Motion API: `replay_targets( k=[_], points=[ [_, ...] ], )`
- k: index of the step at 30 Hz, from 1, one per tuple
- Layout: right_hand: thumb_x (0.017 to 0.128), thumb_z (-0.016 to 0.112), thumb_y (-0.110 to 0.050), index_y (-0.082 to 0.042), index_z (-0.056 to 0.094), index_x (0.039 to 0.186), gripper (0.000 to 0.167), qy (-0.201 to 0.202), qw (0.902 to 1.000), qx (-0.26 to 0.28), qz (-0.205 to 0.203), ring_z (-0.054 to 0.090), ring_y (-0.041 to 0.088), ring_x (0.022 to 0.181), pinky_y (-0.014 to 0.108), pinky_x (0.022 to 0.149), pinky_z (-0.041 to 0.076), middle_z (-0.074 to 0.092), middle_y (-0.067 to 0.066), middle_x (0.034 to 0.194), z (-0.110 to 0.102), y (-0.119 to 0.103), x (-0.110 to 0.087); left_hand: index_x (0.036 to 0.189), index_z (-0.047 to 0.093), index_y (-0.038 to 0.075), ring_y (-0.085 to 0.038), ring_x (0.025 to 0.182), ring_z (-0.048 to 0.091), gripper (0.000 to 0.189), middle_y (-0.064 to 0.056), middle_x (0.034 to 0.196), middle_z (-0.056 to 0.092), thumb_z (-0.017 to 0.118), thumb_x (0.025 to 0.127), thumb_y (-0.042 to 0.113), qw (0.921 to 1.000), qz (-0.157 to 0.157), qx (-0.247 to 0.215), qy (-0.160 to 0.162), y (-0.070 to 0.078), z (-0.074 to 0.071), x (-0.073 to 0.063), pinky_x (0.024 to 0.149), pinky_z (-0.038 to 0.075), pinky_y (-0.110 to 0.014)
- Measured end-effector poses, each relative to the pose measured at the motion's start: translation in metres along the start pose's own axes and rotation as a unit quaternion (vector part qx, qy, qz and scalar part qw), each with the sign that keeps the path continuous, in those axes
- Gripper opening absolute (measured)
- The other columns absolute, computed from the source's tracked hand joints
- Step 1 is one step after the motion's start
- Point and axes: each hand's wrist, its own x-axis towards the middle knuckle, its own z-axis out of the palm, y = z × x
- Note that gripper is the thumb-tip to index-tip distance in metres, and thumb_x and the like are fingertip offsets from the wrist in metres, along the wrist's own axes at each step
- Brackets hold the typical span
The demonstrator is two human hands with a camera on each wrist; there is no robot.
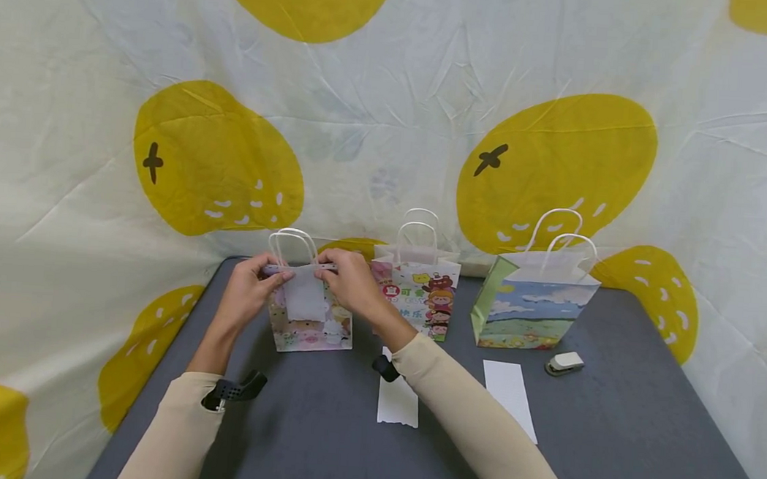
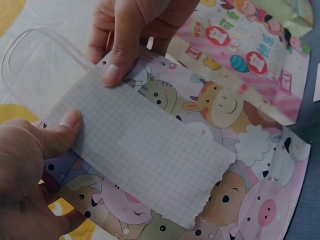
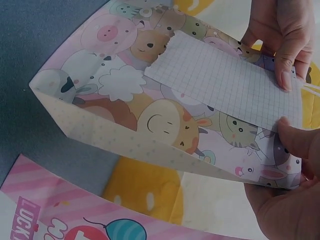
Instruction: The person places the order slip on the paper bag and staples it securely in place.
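A small paper gift bag (image 2: 260, 210) printed with cartoon animals stands at the left of the table, its white handles (image 1: 294, 235) upright. Against its front, near the top edge, lies a torn piece of grid paper (image 2: 150, 145). My left hand (image 1: 256, 281) pinches the paper and bag rim at the left, thumb in front and fingers behind. On the other side my right hand (image 1: 350, 278) does likewise, its thumb on the paper's upper corner. The paper's ragged end hangs down over the animal print.
A pink-striped gift bag (image 1: 413, 292) stands just right of the hands, and a landscape-print bag (image 1: 530, 314) farther right. A white stapler (image 1: 565, 363) sits before the latter. Two paper strips, one torn (image 1: 398, 405) and one straight-edged (image 1: 509, 394), lie on the grey table (image 1: 318, 441).
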Motion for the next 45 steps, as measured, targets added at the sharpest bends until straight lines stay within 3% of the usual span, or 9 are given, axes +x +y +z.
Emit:
replay_targets(
  k=[10, 21, 27, 30, 33, 37, 45],
  points=[
    [0.100, 0.066, -0.015, -0.006, 0.073, 0.110, 0.016, 0.002, 0.9999, 0.000, 0.010, 0.067, 0.017, 0.093, 0.030, 0.080, 0.054, 0.073, 0.006, 0.108, 0.002, -0.001, -0.001, 0.103, 0.067, 0.002, -0.023, 0.080, 0.055, 0.018, -0.013, 0.097, 0.065, 0.072, 0.095, 0.017, 0.9994, -0.027, -0.019, 0.006, -0.001, 0.001, -0.001, 0.066, 0.047, -0.022],
    [0.099, 0.067, -0.013, -0.005, 0.073, 0.110, 0.015, 0.017, 0.9998, 0.011, 0.006, 0.069, 0.019, 0.097, 0.031, 0.085, 0.056, 0.072, 0.007, 0.109, 0.003, 0.002, -0.002, 0.099, 0.066, 0.002, -0.021, 0.079, 0.053, 0.017, -0.013, 0.096, 0.063, 0.071, 0.096, 0.019, 0.9994, -0.025, -0.022, 0.005, -0.001, 0.004, 0.000, 0.066, 0.046, -0.022],
    [0.097, 0.069, -0.012, -0.004, 0.074, 0.108, 0.014, 0.029, 0.9994, 0.017, 0.006, 0.067, 0.018, 0.097, 0.030, 0.085, 0.056, 0.071, 0.007, 0.106, 0.004, 0.004, -0.004, 0.106, 0.068, 0.001, -0.020, 0.080, 0.054, 0.020, -0.016, 0.098, 0.064, 0.070, 0.096, 0.018, 0.9988, -0.026, -0.040, 0.002, -0.002, 0.007, -0.001, 0.066, 0.046, -0.021],
    [0.097, 0.070, -0.013, -0.004, 0.074, 0.107, 0.014, 0.034, 0.9993, 0.017, 0.004, 0.067, 0.018, 0.097, 0.031, 0.085, 0.055, 0.070, 0.006, 0.105, 0.004, 0.003, -0.005, 0.106, 0.068, -0.003, -0.023, 0.079, 0.052, 0.017, -0.019, 0.095, 0.063, 0.069, 0.097, 0.012, 0.9990, -0.028, -0.035, 0.001, 0.009, 0.005, -0.005, 0.065, 0.044, -0.021],
    [0.097, 0.070, -0.014, -0.005, 0.075, 0.108, 0.015, 0.038, 0.9993, 0.004, -0.002, 0.068, 0.018, 0.097, 0.030, 0.084, 0.055, 0.070, 0.006, 0.105, 0.003, 0.001, -0.006, 0.104, 0.067, -0.003, -0.023, 0.077, 0.050, 0.016, -0.019, 0.092, 0.062, 0.068, 0.097, 0.010, 0.9993, -0.025, -0.027, 0.002, 0.009, 0.005, -0.006, 0.063, 0.042, -0.022],
    [0.096, 0.071, -0.013, -0.006, 0.075, 0.113, 0.019, 0.047, 0.9985, -0.016, -0.022, 0.067, 0.020, 0.100, 0.032, 0.087, 0.055, 0.070, 0.006, 0.109, -0.006, -0.003, -0.013, 0.104, 0.068, 0.001, -0.022, 0.076, 0.051, 0.017, -0.015, 0.091, 0.062, 0.070, 0.097, 0.016, 0.9994, -0.021, -0.026, 0.004, -0.003, 0.006, -0.003, 0.062, 0.043, -0.024],
    [0.093, 0.073, -0.010, -0.006, 0.070, 0.124, 0.032, 0.053, 0.9979, -0.011, -0.034, 0.064, 0.023, 0.114, 0.039, 0.097, 0.052, 0.068, 0.008, 0.123, -0.038, -0.013, -0.037, 0.103, 0.069, 0.006, -0.022, 0.075, 0.051, 0.015, -0.009, 0.089, 0.060, 0.070, 0.097, 0.020, 0.9996, -0.021, -0.021, 0.002, -0.002, 0.001, -0.002, 0.061, 0.043, -0.024]
  ],
)
